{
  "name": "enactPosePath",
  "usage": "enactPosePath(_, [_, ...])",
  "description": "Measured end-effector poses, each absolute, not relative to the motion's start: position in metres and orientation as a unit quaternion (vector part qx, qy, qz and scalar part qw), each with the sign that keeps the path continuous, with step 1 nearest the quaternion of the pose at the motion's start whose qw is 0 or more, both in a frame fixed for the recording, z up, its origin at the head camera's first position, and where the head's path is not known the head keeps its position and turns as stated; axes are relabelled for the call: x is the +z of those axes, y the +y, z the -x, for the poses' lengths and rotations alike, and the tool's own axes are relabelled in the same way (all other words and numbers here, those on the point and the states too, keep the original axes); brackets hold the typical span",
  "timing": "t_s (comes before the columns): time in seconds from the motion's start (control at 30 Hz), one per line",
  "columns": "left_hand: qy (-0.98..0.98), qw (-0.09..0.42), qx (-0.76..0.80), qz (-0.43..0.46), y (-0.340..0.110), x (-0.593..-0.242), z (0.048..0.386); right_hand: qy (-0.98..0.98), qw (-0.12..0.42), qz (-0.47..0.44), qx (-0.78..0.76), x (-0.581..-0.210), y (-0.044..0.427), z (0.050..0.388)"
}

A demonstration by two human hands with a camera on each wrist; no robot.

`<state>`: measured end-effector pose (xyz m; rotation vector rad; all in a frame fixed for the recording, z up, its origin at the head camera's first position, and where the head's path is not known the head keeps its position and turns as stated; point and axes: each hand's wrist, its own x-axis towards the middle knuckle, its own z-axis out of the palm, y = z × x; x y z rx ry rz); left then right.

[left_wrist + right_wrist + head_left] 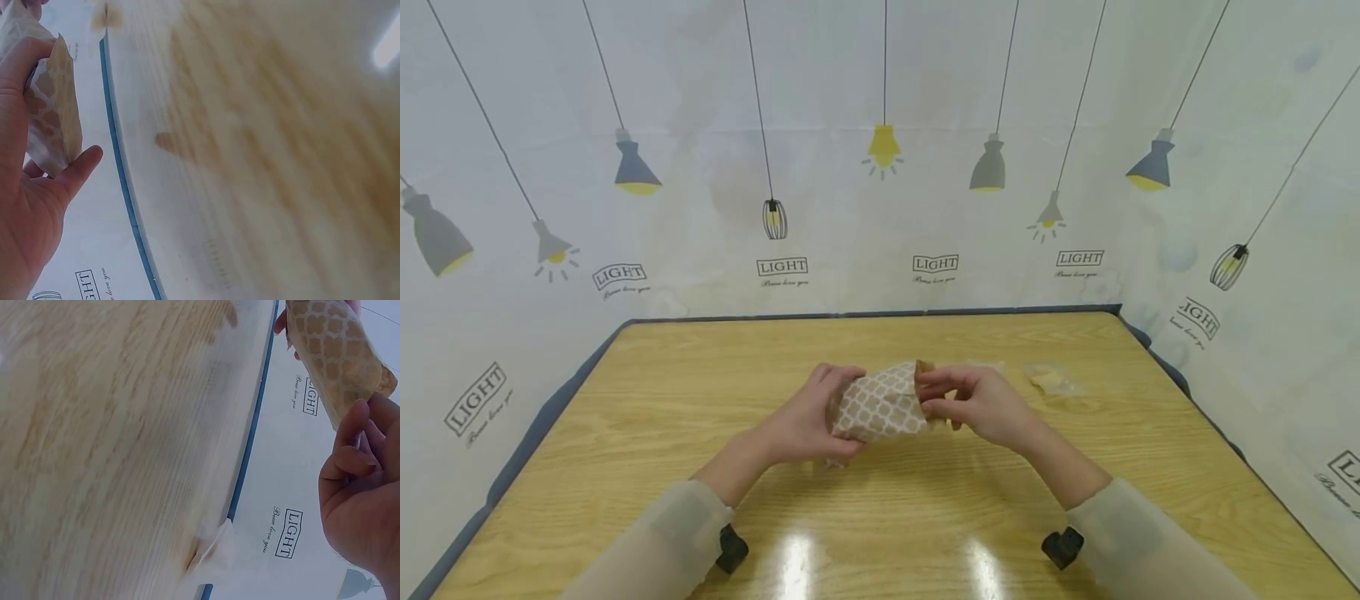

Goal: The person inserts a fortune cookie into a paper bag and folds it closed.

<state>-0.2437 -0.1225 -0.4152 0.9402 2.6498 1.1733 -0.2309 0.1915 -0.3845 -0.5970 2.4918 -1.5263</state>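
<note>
A brown paper bag (883,406) with a white lattice pattern is held just above the wooden table in the head view. My left hand (801,421) grips its left end, fingers over the top and thumb along the near side. At the other end, the thumb and fingers of my right hand (992,407) pinch the bag's edge, where plain brown paper shows. The left wrist view has the bag (47,115) between thumb and fingers. In the right wrist view, fingertips hold the corner of the bag (337,353). Whatever is inside the bag is hidden.
A small clear plastic packet (1051,380) with something yellowish in it lies right of my right hand. Another clear piece (988,365) shows partly behind that hand. The wooden table (700,358) ends at a printed curtain (850,287) at the back and sides.
</note>
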Motion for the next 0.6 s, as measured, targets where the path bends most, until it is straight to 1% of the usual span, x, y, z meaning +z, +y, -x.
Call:
enactPosePath(0.2, [0.870,0.045,0.381,-0.311,-0.124,-0.415,0.243,0.841,0.063,0.175,-0.508,-0.383,0.215,0.230])
enactPosePath(0.47, [0.871,0.046,0.382,-0.306,-0.128,-0.416,0.244,0.850,0.056,0.113,-0.512,-0.379,0.275,0.227])
enactPosePath(0.6, [0.873,0.045,0.379,-0.305,-0.128,-0.416,0.244,0.863,0.043,0.090,-0.495,-0.380,0.309,0.228])
